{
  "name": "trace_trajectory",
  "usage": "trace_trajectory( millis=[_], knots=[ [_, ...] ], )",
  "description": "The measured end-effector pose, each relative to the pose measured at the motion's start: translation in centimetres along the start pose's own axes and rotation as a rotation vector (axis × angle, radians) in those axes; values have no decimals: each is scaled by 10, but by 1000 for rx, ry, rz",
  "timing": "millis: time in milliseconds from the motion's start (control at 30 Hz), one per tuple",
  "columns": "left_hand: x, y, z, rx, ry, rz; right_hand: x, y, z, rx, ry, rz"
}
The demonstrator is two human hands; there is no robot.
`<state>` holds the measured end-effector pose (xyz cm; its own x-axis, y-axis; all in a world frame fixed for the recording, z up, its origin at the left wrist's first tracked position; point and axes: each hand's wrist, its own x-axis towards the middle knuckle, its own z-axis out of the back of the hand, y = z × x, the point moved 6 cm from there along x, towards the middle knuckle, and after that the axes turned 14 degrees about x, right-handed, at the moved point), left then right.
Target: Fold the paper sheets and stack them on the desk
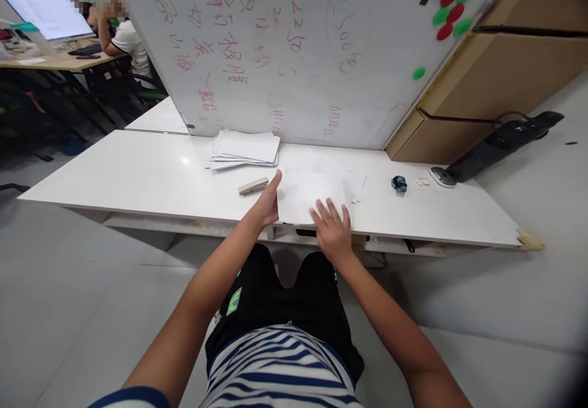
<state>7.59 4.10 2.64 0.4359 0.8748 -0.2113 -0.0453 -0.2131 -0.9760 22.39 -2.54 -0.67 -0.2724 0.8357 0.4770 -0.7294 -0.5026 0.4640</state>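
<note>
White paper [305, 193] lies at the table's front edge, hard to tell from the white top; I cannot make out how many sheets. My left hand [267, 204] stands on its side along the paper's left edge, fingers stretched out and thumb pointing up. Spread fingers of my right hand [333, 230] rest on the paper's front right part. Just left of my left hand is a light grey stapler [253, 187]. Behind it sits a loose stack of white sheets [248, 147], its edges uneven.
A whiteboard [294, 59] with red writing and magnets rises behind the white table [138, 169]. To the right are a small dark blue object [399, 184], a black bottle-like object [500, 144] and cardboard boxes [509, 77]. Another person [131, 46] sits at a desk, far left.
</note>
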Motion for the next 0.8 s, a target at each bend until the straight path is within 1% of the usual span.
trace_trajectory(
  millis=[33,100,167,200,233,267,300,333,367,400,467,500,533,567,667,733,800],
  knots=[
    [-8,8,3,29,-38,27,-11,10,-6,28,36,-19],
    [-19,27,11,136,-186,89,-30,23,-17,94,102,-50],
    [-29,45,20,258,-328,131,-46,25,-23,165,137,-91],
    [-34,52,24,300,-367,142,-55,19,-21,197,107,-141],
    [-39,58,26,320,-374,152,-64,10,-16,231,36,-219],
    [-44,64,29,319,-371,166,-75,-3,-9,273,-75,-325],
    [-51,68,32,304,-370,188,-87,-18,0,332,-220,-454],
    [-57,72,35,283,-369,214,-99,-33,6,425,-341,-585],
    [-63,75,37,259,-370,235,-108,-46,7,563,-403,-698],
    [-67,77,38,234,-368,251,-113,-55,2,731,-392,-789],
    [-72,78,35,190,-348,264,-111,-60,-10,1063,-245,-893],
    [-73,76,32,174,-324,258,-106,-57,-14,1177,-172,-906],
    [-72,72,29,161,-297,244,-98,-54,-13,1244,-130,-899],
    [-71,67,25,155,-270,223,-88,-51,-8,1267,-129,-880],
    [-64,37,22,169,-238,88,-51,-43,20,1207,-201,-738],
    [-56,11,26,187,-253,-49,-24,-39,43,1116,-243,-613],
    [-47,-10,32,236,-282,-184,1,-41,60,996,-300,-521]
  ],
)
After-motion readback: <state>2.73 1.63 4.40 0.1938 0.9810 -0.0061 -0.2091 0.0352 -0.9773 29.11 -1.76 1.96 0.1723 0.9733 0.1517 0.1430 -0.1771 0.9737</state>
